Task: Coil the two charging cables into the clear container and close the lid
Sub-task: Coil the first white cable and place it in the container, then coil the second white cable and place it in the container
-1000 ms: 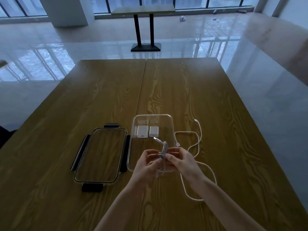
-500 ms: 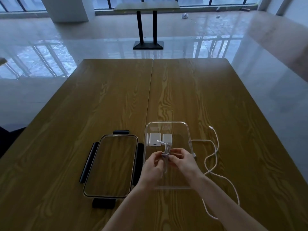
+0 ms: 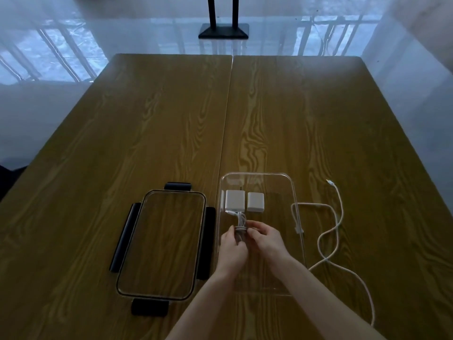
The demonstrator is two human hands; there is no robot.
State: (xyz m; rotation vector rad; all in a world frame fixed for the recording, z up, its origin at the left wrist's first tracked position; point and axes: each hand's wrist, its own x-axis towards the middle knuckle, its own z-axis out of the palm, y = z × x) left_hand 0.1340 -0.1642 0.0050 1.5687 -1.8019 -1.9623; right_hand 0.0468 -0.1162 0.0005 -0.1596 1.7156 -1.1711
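Note:
A clear container point(image 3: 295, 192) stands open on the wooden table, with two white charger plugs point(image 3: 242, 201) at its far end. My left hand point(image 3: 231, 249) and my right hand point(image 3: 266, 239) both pinch a bundled white cable point(image 3: 240, 223) over the container, just in front of the plugs. A second white cable point(image 3: 329, 231) lies loose and snaking on the table to the right of the container. The clear lid point(image 3: 161, 244) with black clips lies flat to the left.
The wooden table point(image 3: 171, 131) is two boards joined by a centre seam. Beyond its far edge is a glossy floor with a black stand base point(image 3: 224, 30). Table edges run close at left and right.
Both hands have carried the coiled cable forward and down over the container, toward the plugs. The view has tilted down and closer. The loose cable has not moved on the table.

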